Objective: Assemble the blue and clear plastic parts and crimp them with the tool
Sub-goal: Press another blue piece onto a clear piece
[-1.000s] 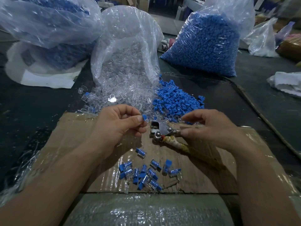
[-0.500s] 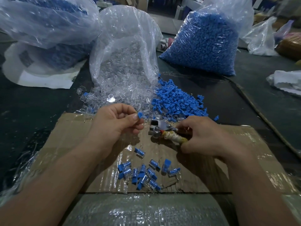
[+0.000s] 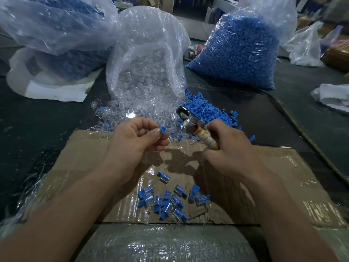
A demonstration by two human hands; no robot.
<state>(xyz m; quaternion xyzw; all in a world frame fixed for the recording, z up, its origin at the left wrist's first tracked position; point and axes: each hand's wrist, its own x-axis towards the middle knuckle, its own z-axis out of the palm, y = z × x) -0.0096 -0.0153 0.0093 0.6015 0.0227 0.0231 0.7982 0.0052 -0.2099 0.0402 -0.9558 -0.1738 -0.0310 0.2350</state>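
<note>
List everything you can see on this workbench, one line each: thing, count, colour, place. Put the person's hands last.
bag of clear parts: one, transparent, back centre, mouth open
bag of blue parts: one, blue fill, back right
third bag: one, clear film over blue contents, back left
loose clear parts: heap, clear, at the open bag's mouth
loose blue parts: heap, blue, right of the clear heap
assembled pieces: over a dozen, blue and clear, near end of cardboard
cardboard sheet: one, brown, on dark table
crimping tool: one, metal head, pale wrapped handle
blue part: one, blue
left hand: pinches the blue part
right hand: grips the tool's handle
</note>
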